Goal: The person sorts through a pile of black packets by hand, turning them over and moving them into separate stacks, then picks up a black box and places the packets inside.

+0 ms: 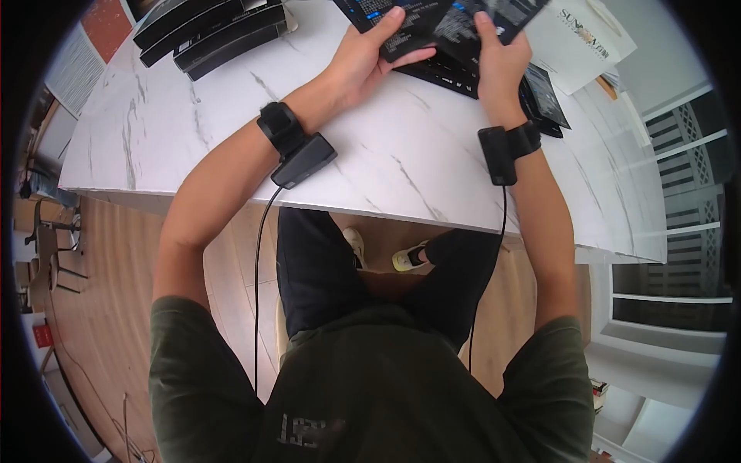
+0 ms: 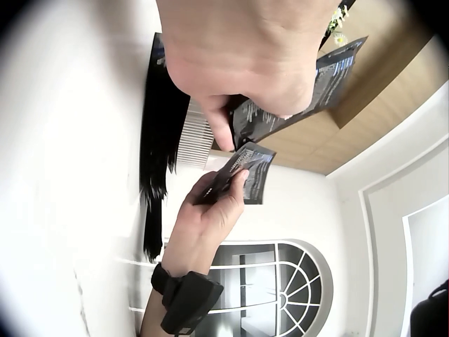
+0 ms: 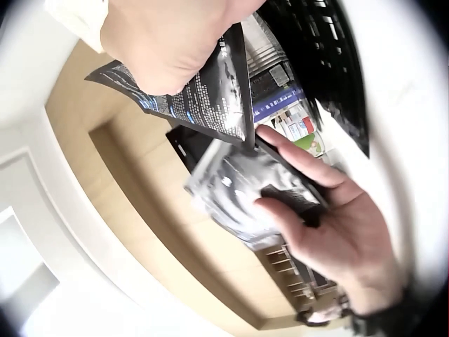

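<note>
My left hand point(image 1: 363, 65) pinches a black printed packet point(image 1: 413, 35) between thumb and fingers. My right hand point(image 1: 503, 76) grips another dark packet point(image 1: 513, 17), thumb on its face. The two packets meet or overlap between the hands; the exact contact is unclear. The left wrist view shows my left hand point(image 2: 245, 53) with its packet point(image 2: 319, 91) above my right hand point(image 2: 203, 225) and packet point(image 2: 258, 172). In the right wrist view, my left hand point(image 3: 347, 239) holds a silvery-looking, blurred packet point(image 3: 245, 189). Black packets point(image 1: 444, 71) lie beneath the hands.
Black boxes point(image 1: 224, 38) are stacked at the table's far left. On the far right stands a white paper bag point(image 1: 583, 42), with more black packets point(image 1: 546, 100) in front of it. The marble-patterned table point(image 1: 386, 154) has its near edge above my lap.
</note>
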{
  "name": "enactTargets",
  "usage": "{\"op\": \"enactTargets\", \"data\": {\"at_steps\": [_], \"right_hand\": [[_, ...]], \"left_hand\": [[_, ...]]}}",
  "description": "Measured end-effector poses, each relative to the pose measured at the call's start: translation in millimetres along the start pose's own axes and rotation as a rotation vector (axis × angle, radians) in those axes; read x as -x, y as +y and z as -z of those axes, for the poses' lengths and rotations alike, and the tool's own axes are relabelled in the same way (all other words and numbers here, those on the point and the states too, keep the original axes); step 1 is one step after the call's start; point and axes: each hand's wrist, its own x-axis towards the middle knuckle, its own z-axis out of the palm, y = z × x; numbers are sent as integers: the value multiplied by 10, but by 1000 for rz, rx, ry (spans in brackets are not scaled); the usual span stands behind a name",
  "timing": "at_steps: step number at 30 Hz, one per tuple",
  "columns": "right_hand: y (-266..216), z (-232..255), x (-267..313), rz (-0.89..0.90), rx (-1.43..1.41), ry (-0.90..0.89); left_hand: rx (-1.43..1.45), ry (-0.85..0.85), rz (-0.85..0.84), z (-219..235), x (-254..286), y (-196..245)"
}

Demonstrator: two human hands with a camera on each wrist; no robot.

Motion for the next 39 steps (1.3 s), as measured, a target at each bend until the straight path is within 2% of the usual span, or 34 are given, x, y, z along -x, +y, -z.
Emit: {"op": "enactTargets", "data": {"at_steps": [2,3,6,7,8,10,11,12,14,16,19,22,26,28,31,35,38,39], "right_hand": [[-7,48,-70,-67,-189,119],[-101,74,-71,-241,-326,133],[-86,111,-107,-382,-432,102],[-53,95,-85,-393,-392,53],[-119,12,-25,-338,-415,-98],[-83,-85,83,-291,-130,-209],[-43,-121,140,-203,-83,-258],[-21,-132,167,-160,9,-261],[-63,-111,176,-241,14,-281],[-123,-120,166,-240,-39,-300],[-93,-85,158,-236,-42,-297],[-134,-104,146,-240,-77,-310],[-29,-64,121,-258,-60,-379],[-1,-64,117,-209,-55,-385],[-54,-62,136,-219,17,-355],[74,11,31,-256,134,-218],[53,89,-40,-246,-42,-104],[-9,66,-50,-254,-304,-70]], "left_hand": [[-66,61,-36,-27,-20,32],[-16,93,-25,-85,9,80],[-212,88,-195,19,-45,-7],[-262,102,-165,84,-42,-44],[-312,117,-135,104,-40,-56],[-362,124,-106,155,-58,-87],[-363,116,-104,159,-52,-97],[-363,108,-97,160,-44,-115],[-328,191,-64,105,-22,-95],[-268,255,-28,9,-4,-18],[-69,153,23,13,-34,-35],[-78,182,-129,7,-38,-72],[-434,240,-190,-27,16,22],[-574,226,-267,36,-17,0],[-268,215,-233,75,-59,-6],[-191,286,-226,-18,-43,23],[-225,333,-190,54,-76,39],[-188,335,-214,63,-90,40]]}}
